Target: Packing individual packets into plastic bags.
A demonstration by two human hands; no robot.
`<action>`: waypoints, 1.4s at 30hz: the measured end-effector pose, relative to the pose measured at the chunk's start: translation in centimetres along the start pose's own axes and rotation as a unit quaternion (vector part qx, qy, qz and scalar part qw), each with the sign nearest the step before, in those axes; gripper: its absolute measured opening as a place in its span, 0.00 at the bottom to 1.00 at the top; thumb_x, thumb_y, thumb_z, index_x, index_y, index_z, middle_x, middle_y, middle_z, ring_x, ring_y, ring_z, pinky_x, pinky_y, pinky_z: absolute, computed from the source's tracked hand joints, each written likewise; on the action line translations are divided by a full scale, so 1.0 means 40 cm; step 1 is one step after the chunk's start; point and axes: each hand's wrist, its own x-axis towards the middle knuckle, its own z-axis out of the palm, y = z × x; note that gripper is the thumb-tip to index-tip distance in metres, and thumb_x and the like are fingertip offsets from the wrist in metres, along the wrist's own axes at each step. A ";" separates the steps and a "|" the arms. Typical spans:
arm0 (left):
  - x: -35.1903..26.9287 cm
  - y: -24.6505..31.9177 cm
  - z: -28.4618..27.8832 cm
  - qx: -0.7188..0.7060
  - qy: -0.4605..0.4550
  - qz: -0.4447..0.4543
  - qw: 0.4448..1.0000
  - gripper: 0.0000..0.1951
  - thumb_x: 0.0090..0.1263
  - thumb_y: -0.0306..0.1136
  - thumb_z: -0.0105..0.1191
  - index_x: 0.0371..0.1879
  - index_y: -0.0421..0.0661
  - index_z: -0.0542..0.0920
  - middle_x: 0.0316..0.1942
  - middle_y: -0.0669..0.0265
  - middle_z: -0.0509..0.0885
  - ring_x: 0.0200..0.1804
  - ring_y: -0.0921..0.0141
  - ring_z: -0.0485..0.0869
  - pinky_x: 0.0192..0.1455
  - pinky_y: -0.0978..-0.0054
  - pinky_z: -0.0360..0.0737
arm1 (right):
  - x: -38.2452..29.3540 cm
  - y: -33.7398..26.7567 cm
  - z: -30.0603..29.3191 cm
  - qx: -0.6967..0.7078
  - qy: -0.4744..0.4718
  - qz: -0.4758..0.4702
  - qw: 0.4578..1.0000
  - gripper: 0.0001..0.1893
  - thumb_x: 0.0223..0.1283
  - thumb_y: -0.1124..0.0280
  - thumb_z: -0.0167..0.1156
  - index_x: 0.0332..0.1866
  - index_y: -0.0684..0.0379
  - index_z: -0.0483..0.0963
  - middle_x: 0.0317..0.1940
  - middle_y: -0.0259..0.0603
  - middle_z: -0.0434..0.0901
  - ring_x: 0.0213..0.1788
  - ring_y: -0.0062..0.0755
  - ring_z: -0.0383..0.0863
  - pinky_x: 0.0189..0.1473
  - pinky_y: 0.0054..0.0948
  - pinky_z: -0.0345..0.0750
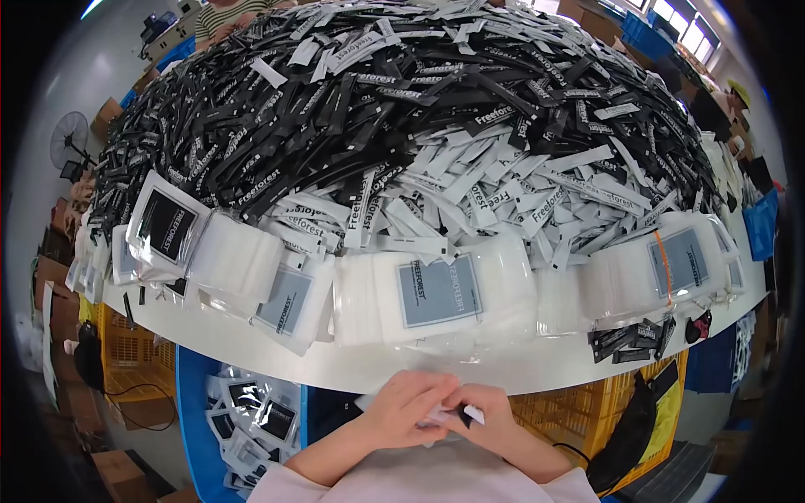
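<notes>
My left hand point(405, 412) is at the table's front edge, its fingers closed around a pale clear plastic pouch point(437, 415) that they mostly cover. Right beside it, my right hand point(487, 418) grips a black stick sachet and a white stick sachet point(473, 414), whose ends poke out near the thumb. Ahead of both hands lies a row of stacked clear plastic pouches point(503, 295) with printed grey panels. A loose heap of white stick sachets point(465, 182) is behind the row, and a large mound of black stick sachets point(302, 126) rises beyond.
Below the table on the left, a blue bin point(192, 409) holds filled pouches point(277, 418). A yellow crate point(553, 415) with a black bag point(619, 427) stands to the right. Several black sachets point(635, 342) lie near the table's right edge. Another person point(226, 22) is across the mound.
</notes>
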 end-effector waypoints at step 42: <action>0.023 -0.038 0.021 0.007 -0.054 -0.141 0.989 0.62 0.36 0.42 0.66 0.65 0.40 0.33 0.56 0.51 0.62 0.52 0.55 0.65 0.52 0.58 0.57 | 0.086 -0.077 -0.015 0.261 -0.068 -0.103 0.957 0.12 0.57 0.78 0.40 0.45 0.66 0.68 0.45 0.49 0.75 0.54 0.40 0.71 0.62 0.40 0.57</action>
